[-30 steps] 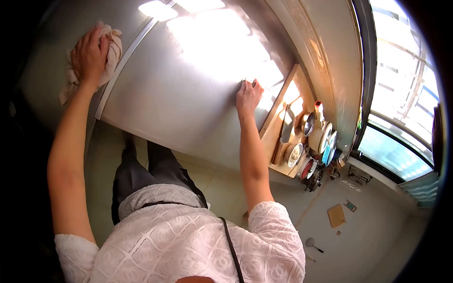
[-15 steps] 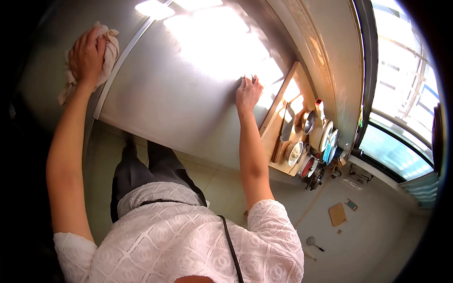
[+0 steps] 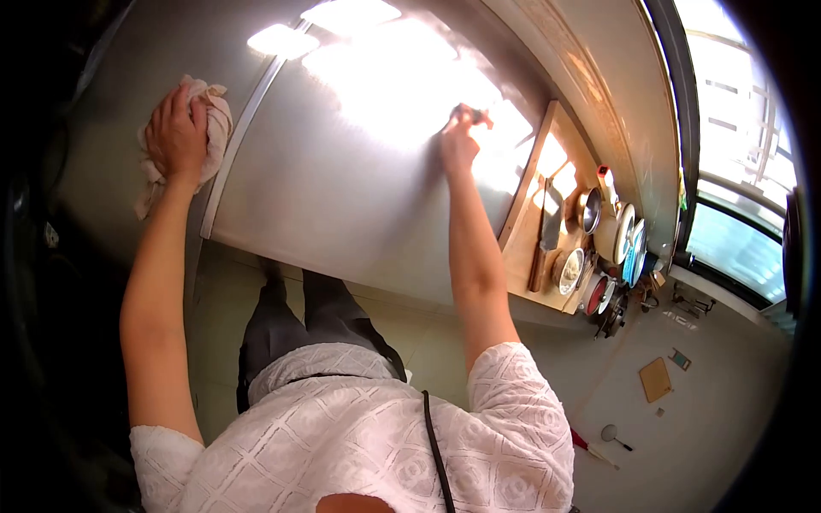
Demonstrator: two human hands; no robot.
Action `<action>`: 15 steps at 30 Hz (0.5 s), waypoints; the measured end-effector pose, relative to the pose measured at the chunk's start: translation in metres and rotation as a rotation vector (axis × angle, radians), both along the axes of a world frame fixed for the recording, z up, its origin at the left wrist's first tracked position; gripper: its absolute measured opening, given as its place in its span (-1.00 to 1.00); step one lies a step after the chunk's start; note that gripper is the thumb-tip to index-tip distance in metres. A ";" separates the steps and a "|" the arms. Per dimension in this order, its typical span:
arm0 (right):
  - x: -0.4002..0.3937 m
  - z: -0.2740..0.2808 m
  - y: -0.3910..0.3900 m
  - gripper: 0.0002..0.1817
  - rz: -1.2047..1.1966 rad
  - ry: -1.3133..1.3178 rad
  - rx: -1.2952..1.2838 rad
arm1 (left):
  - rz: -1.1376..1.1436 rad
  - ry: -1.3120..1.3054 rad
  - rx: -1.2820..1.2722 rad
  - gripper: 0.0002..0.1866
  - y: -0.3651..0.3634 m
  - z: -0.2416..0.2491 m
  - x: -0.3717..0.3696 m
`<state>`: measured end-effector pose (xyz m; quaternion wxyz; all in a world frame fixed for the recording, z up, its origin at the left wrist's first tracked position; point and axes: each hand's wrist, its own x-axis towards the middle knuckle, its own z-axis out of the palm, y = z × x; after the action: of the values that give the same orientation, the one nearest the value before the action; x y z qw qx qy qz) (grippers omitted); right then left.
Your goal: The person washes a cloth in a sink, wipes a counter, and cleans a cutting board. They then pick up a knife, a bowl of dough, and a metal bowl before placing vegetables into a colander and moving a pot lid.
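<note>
My left hand [image 3: 177, 141] lies on a crumpled pinkish-white cloth [image 3: 218, 128], its fingers bent over the fabric. The cloth rests on the grey surface left of a raised metal strip [image 3: 245, 128]. My right hand [image 3: 460, 145] is on the shiny metal countertop [image 3: 325, 179], near the bright glare at its far side. Its fingers are closed around a small dark object [image 3: 470, 113]; glare and blur hide what kind it is.
Right of the countertop is a wooden board [image 3: 523, 248] with a cleaver [image 3: 547, 227], a metal bowl [image 3: 588, 209] and a small bowl of pale food [image 3: 568, 270]. Beyond stand pots and lids. A window [image 3: 740, 154] is at the right. My legs [image 3: 316, 316] are below the counter edge.
My right hand has moved farther away across the countertop, into the glare. The left hand stays on the cloth at about the same place beside the strip. The whole view has shifted slightly.
</note>
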<state>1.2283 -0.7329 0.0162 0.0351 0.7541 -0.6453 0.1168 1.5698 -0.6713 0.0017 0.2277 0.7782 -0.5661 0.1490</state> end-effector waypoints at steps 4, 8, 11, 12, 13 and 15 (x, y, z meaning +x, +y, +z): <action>0.138 -0.009 0.082 -0.63 0.327 -0.331 -0.055 | -0.057 0.002 -0.006 -0.70 0.001 -0.015 0.011; 0.092 -0.005 0.097 -0.59 0.416 -0.349 -0.046 | -0.060 -0.001 0.016 -0.69 -0.003 -0.011 0.012; -0.021 -0.014 0.089 -0.63 0.006 -0.233 -0.133 | -0.090 0.018 0.003 -0.68 -0.004 -0.008 0.009; -0.059 -0.001 0.089 -0.69 -0.125 -0.184 -0.120 | -0.075 -0.001 0.015 -0.67 -0.004 -0.008 0.010; -0.094 0.004 0.087 -0.76 -0.290 -0.158 -0.074 | -0.085 -0.009 0.006 -0.67 -0.004 -0.007 0.010; -0.139 -0.009 0.085 -0.74 -0.422 0.007 -0.303 | -0.052 0.001 0.056 -0.67 -0.005 -0.009 0.011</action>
<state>1.0898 -0.6477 0.0072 0.1735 0.5892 -0.7634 0.1999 1.5804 -0.6761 -0.0073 0.2097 0.7692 -0.5902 0.1267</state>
